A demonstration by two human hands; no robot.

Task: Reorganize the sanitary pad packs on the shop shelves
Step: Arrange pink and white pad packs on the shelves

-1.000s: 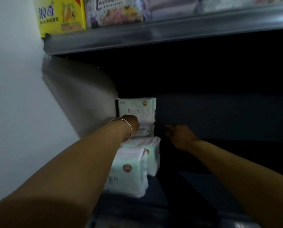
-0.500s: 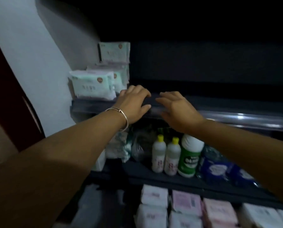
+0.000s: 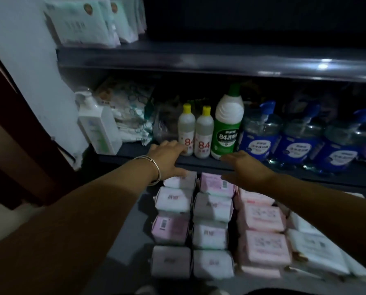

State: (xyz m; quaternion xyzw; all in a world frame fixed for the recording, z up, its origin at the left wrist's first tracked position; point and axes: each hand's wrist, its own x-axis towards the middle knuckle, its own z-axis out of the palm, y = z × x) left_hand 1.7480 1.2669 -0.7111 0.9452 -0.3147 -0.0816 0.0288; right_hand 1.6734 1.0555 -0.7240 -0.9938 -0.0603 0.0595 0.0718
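Pink and white sanitary pad packs (image 3: 212,209), laid flat in rows on the bottom shelf (image 3: 126,235); pink-wrapped column (image 3: 261,222) to the right, paler white packs (image 3: 314,250) beyond it at the far right edge.
Mint-green pad packs (image 3: 82,24), standing upright at the left end of the top shelf (image 3: 199,58), beside the white wall (image 3: 18,50).
Left hand (image 3: 169,158), bangle (image 3: 152,169) at the wrist, fingers stretched out and released, gripping nothing; reaching over the rearmost pack of the left row, thumb possibly touching it, lighting too dim to be sure.
Right hand (image 3: 246,167), fingers likewise straight and loose, empty, held above the rearmost pink pack (image 3: 216,184) near the front lip of the middle shelf (image 3: 263,169).
Middle shelf stock, left to right: white pump bottle (image 3: 99,128); patterned soft packs (image 3: 131,111); two small yellow-capped bottles (image 3: 196,133) marked 84; tall green-labelled bottle (image 3: 228,124); blue-labelled pump bottles (image 3: 295,137).
Dark brown door edge (image 3: 11,124) at far left.
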